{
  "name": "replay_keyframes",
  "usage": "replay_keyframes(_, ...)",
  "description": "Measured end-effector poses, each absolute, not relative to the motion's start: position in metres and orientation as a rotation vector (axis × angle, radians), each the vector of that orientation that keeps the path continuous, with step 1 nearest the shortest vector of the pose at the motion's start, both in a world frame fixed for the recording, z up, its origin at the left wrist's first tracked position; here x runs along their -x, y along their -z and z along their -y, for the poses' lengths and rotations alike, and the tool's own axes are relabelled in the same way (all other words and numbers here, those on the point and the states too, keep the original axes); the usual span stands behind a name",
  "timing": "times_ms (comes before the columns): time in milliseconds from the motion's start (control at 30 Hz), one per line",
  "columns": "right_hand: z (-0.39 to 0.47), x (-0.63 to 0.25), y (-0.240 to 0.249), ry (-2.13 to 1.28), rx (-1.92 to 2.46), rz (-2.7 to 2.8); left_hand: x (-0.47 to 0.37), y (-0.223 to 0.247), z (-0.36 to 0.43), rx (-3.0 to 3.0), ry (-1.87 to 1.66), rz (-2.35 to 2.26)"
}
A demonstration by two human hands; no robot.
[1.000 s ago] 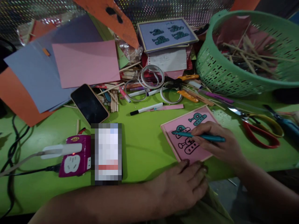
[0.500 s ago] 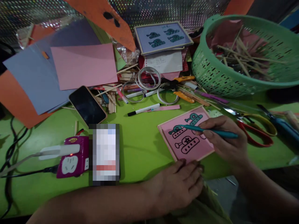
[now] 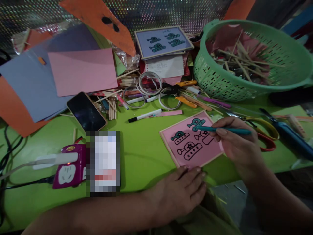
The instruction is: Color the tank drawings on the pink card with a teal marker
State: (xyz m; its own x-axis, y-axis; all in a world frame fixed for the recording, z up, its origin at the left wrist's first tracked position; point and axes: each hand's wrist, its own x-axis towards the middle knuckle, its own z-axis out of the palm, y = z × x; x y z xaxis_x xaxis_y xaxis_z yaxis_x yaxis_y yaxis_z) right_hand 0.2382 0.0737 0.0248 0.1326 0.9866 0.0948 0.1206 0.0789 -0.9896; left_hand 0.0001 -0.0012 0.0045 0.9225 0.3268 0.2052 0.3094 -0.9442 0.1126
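My right hand (image 3: 237,140) grips a teal marker (image 3: 234,130) between thumb and fingers. Its tip is over the upper tank drawing on a pink card (image 3: 193,160) edged with thin wooden sticks. On that card are several black-outlined tank shapes with stars; the upper one is largely teal, the left one has a teal top, and the front one shows no teal. My right fingers partly cover the drawing on the right. My left hand (image 3: 183,187) lies with fingers stretched out at the card's near edge.
Behind lie a black-capped marker (image 3: 145,115), tape rolls (image 3: 170,99), and a framed blue card (image 3: 163,42) with teal tanks. A green basket (image 3: 230,85) holds sticks. Scissors (image 3: 267,142) lie at right; a phone (image 3: 86,112), a second pixelated phone-like device (image 3: 105,160) and a purple power socket (image 3: 70,169) at left.
The marker tip has moved from the left tank drawing up and right to the upper one. My left hand stays at the card's near edge; the whole view has shifted slightly.
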Motion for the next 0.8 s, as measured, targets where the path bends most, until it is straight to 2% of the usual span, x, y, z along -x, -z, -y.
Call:
replay_keyframes(367,-0.063,-0.233,-0.023,-0.774,1.337,1.612,-0.001,-0.003,0.001,-2.978,-0.387,-0.503)
replay_keyframes(800,-0.068,-0.23,-0.026,-0.72,1.383,1.624,-0.001,-0.005,-0.001,-3.003,-0.287,-0.446)
